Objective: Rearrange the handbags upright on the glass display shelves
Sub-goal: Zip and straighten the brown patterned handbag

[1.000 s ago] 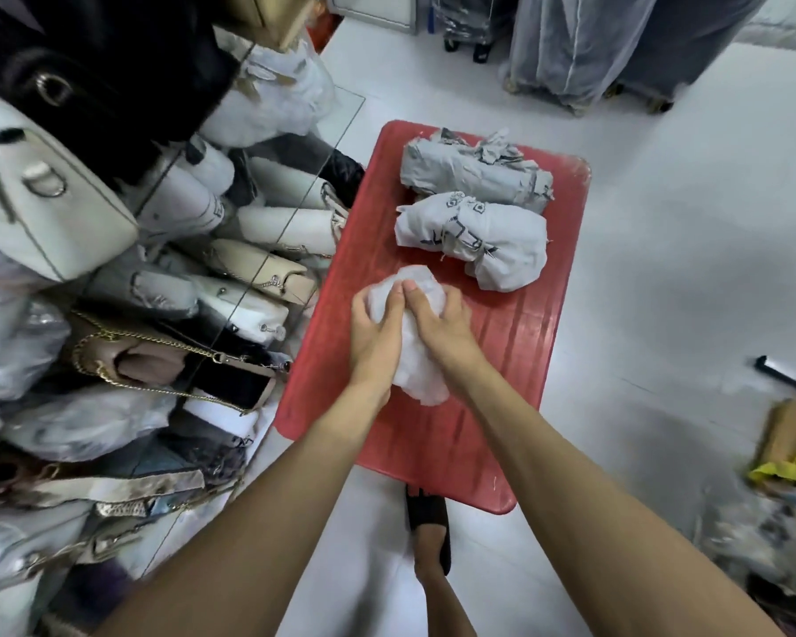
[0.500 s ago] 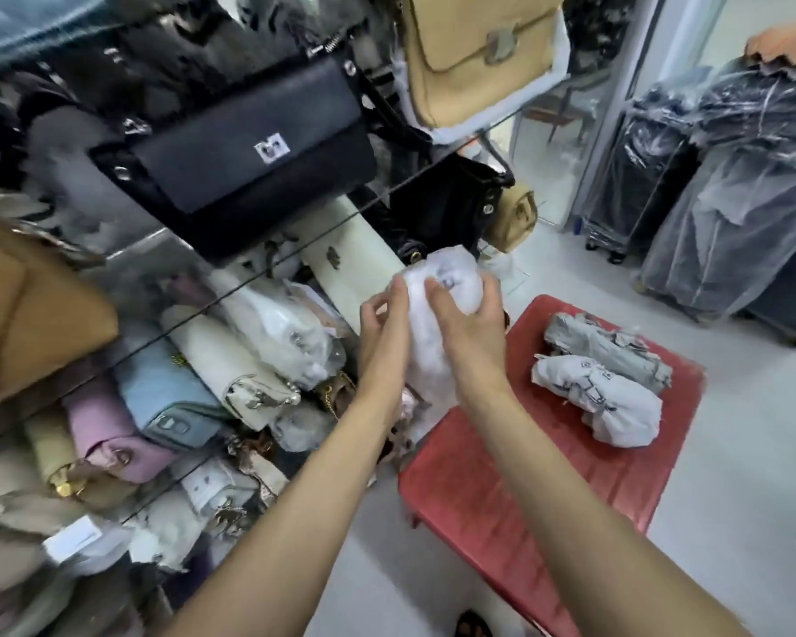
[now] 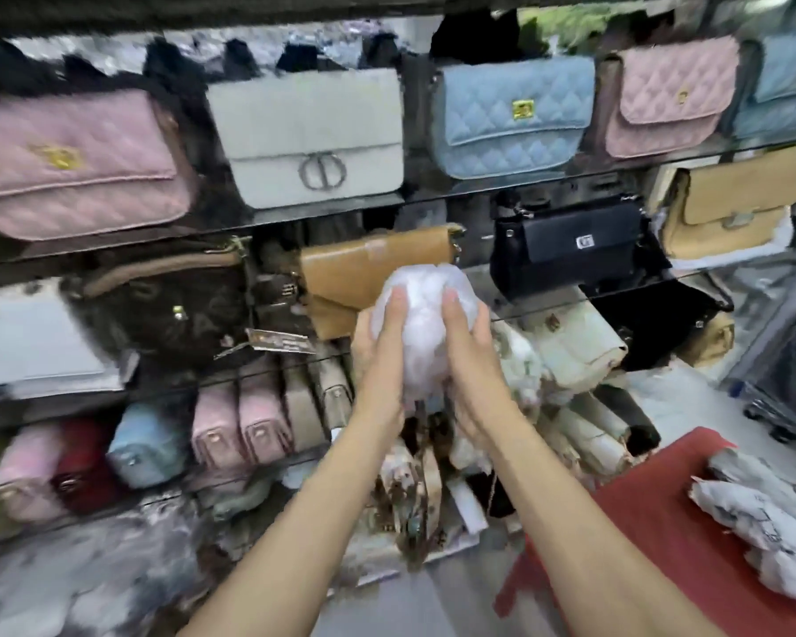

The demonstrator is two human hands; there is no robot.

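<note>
Between both hands I hold a white wrapped bundle [image 3: 426, 333], raised in front of the glass shelves [image 3: 538, 183]. My left hand [image 3: 380, 356] grips its left side and my right hand [image 3: 472, 356] grips its right side, fingers curled over the front. Just behind the bundle a tan handbag [image 3: 364, 273] lies tilted on the middle shelf. A black handbag [image 3: 570, 246] stands to its right. On the top shelf stand a pink quilted bag [image 3: 74, 163], a grey bag [image 3: 313, 135], a blue quilted bag [image 3: 511, 117] and another pink bag [image 3: 672, 94].
Lower shelves are packed with several small bags lying on their sides, pink [image 3: 240, 420], light blue [image 3: 148, 443] and cream [image 3: 575, 347]. A red plastic stool [image 3: 662, 535] at the lower right carries two paper-wrapped bundles [image 3: 763, 521]. Plastic-covered luggage [image 3: 791, 374] stands at the far right.
Both hands lifted the white bundle off the red stool and carried it up and left toward the middle shelf. My view swung from the stool to face the shelves.
</note>
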